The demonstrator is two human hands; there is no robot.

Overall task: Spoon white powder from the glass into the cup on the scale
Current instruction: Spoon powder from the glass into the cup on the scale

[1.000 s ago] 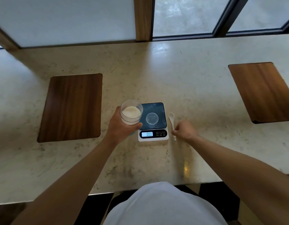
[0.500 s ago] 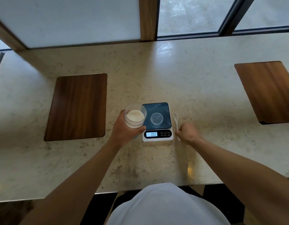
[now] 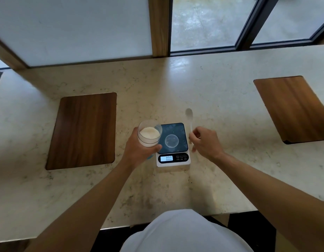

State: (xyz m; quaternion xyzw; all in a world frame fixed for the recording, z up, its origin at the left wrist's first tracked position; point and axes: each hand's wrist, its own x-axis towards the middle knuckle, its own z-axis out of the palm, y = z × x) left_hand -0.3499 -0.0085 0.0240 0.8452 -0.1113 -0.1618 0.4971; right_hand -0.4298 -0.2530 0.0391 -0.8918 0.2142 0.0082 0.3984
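A clear glass (image 3: 149, 134) holding white powder is lifted just left of the scale (image 3: 173, 144), with my left hand (image 3: 137, 150) wrapped around it. On the scale's dark platform stands a small clear cup (image 3: 171, 141), which looks empty; the display reads 0.00. My right hand (image 3: 205, 142), to the right of the scale, pinches the handle of a white spoon (image 3: 190, 116). The spoon is raised off the counter, bowl pointing away from me.
A pale marble counter (image 3: 212, 95) runs along a window wall. One wooden board (image 3: 83, 130) is set into it at the left, another (image 3: 294, 108) at the right. The counter's near edge is just in front of my body.
My right hand has picked the spoon up from the counter beside the scale and raised it. My left hand still holds the glass, lifted slightly.
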